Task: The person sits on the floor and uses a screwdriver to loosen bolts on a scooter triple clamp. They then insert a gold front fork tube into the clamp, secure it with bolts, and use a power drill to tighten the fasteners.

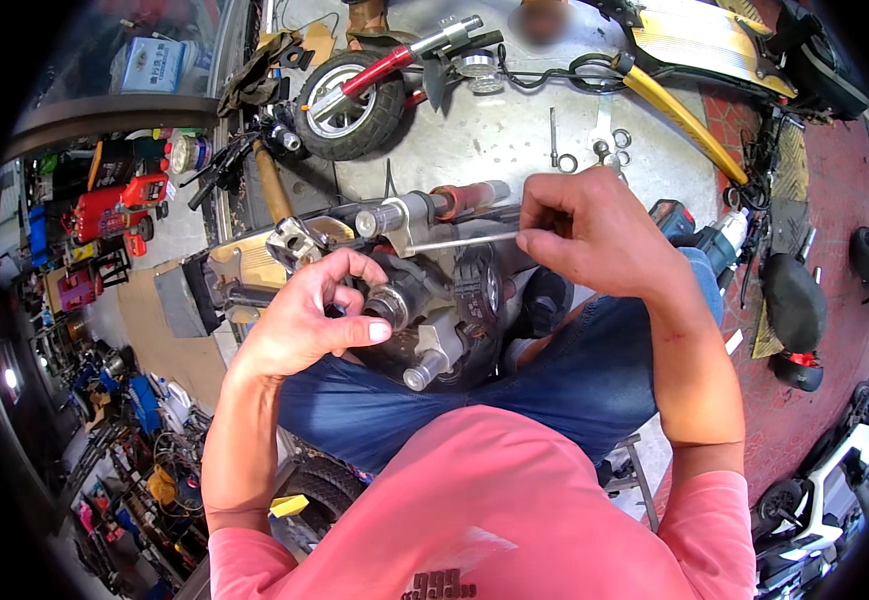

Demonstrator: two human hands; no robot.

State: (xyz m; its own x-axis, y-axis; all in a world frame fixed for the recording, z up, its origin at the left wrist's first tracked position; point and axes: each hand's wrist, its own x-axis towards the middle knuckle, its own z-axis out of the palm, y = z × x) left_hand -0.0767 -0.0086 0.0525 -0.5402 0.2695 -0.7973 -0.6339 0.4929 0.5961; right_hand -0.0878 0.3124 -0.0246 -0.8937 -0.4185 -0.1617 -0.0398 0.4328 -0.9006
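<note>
My right hand (595, 235) pinches a thin, straight metal rod (465, 242) between thumb and fingers. The rod points left, its far end close to a silver bracket with a clamp (400, 218). My left hand (320, 310) curls, thumb and fingers on either side of a dark round metal collar (397, 303). This collar belongs to a greasy scooter part with a small black tyre (479, 290), lying before my lap. Below it, a silver tube end (422, 375) sticks out toward me. A red and silver tube (465, 200) lies just beyond.
A scooter wheel (353, 108) with a red fork tube lies at the back. A hammer with a wooden handle (273, 180) lies to the left. Spanners (605, 130) lie on the pale floor beyond my right hand. A yellow bar (680, 120) and a power drill (725, 240) are at right.
</note>
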